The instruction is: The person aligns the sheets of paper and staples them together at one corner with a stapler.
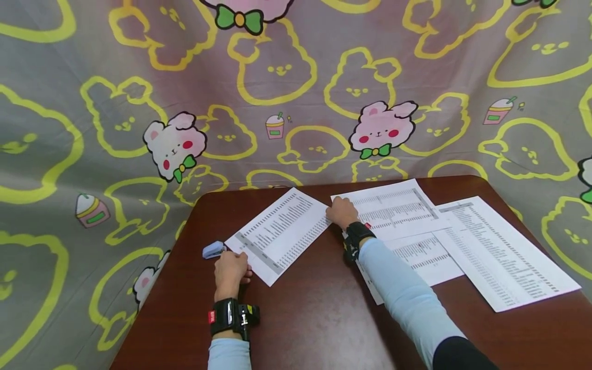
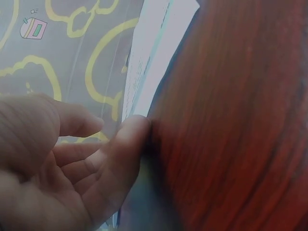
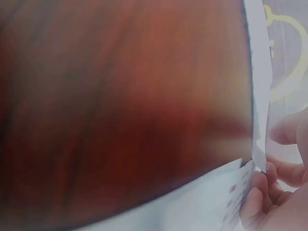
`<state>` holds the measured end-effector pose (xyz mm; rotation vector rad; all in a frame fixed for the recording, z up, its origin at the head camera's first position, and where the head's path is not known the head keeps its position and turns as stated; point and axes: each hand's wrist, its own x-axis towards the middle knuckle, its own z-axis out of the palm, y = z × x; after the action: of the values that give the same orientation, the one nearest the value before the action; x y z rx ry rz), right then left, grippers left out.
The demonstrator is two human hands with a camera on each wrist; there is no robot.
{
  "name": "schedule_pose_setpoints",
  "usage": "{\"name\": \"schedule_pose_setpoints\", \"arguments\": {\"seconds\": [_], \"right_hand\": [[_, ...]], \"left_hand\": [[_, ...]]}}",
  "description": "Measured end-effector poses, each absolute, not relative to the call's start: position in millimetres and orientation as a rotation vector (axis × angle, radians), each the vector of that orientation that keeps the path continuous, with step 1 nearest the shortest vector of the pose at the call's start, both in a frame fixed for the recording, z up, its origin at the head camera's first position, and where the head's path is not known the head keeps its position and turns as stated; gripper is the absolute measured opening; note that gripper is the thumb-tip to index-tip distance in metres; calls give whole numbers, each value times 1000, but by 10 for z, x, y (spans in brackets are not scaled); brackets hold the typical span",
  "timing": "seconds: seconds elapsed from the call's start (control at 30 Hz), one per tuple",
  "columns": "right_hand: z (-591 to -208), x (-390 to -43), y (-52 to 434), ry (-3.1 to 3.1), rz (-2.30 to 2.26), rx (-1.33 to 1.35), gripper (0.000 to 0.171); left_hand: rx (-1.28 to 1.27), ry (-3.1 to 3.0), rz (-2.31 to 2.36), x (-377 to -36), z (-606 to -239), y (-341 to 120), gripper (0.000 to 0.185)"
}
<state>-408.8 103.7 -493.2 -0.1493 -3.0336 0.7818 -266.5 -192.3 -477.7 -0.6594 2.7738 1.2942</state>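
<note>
A printed sheet of paper [image 1: 282, 231] lies slanted on the left half of the table. My left hand [image 1: 231, 270] is at its near left corner, beside a small light-blue stapler [image 1: 214, 250]. In the left wrist view, the index fingertip of that hand [image 2: 91, 159] meets the edge of the sheet [image 2: 156, 53], and the thumb stands apart. At the sheet's right corner is my right hand [image 1: 342, 211]. The right wrist view shows its bent fingers [image 3: 262, 185] touching the corner of the sheet [image 3: 260, 96], thumb separate from them.
Under and beyond the right forearm lie two more printed sheets, an upper paper [image 1: 384, 208] and a lower paper [image 1: 439, 262]. Farther right, another printed page [image 1: 504, 257] overlaps them. A patterned cloth [image 1: 296, 103] hangs behind the brown table [image 1: 319, 318].
</note>
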Motion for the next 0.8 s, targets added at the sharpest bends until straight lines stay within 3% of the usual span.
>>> {"name": "schedule_pose_setpoints", "arguments": {"seconds": [0.13,0.33,0.53,0.8], "right_hand": [[-4943,-4117,1083,-3036,881,-147,23],[-4915,-4178,1192,-2959,1298,-72,28],[-4861,-4170,1283,-2812,1809,-166,15],[-4795,-4140,1353,-2534,2285,-297,32]], "left_hand": [[-664,2759,1305,-2656,-4791,-1909,33],[-660,2756,1294,-2652,-4829,-1893,34],[-616,2770,1293,-2622,-4833,-1873,34],[-639,2698,1365,-2627,-4827,-1952,38]]}}
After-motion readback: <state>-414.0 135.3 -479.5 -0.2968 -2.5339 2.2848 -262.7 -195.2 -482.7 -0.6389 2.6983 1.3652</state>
